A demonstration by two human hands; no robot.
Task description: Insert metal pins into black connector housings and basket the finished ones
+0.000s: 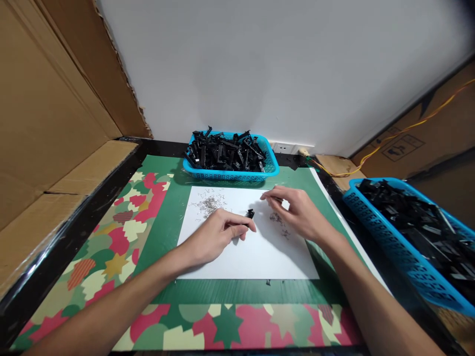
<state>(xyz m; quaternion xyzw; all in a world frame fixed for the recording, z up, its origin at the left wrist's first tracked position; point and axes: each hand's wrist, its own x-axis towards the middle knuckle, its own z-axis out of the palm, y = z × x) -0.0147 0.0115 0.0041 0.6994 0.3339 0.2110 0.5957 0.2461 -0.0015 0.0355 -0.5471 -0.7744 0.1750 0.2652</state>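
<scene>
Our bare left forearm (137,294) slants in from the lower left, our right forearm (363,287) from the lower right! Our left hand (224,230) pinches, thumb right up close to a bent index finger; our right hand (297,207) arches across from it, farther forward, index finger and thumb pointing left, tips close together.

Black worktop (163,147): patterned green mat (158,227), white sheet (230,267) under left hand (224,230) and right hand (297,210), blue basket (230,175) beyond them.

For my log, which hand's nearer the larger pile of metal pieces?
Left: your left hand is just nearside of the larger pile of metal pieces; your right hand is farther, to its right.
</scene>
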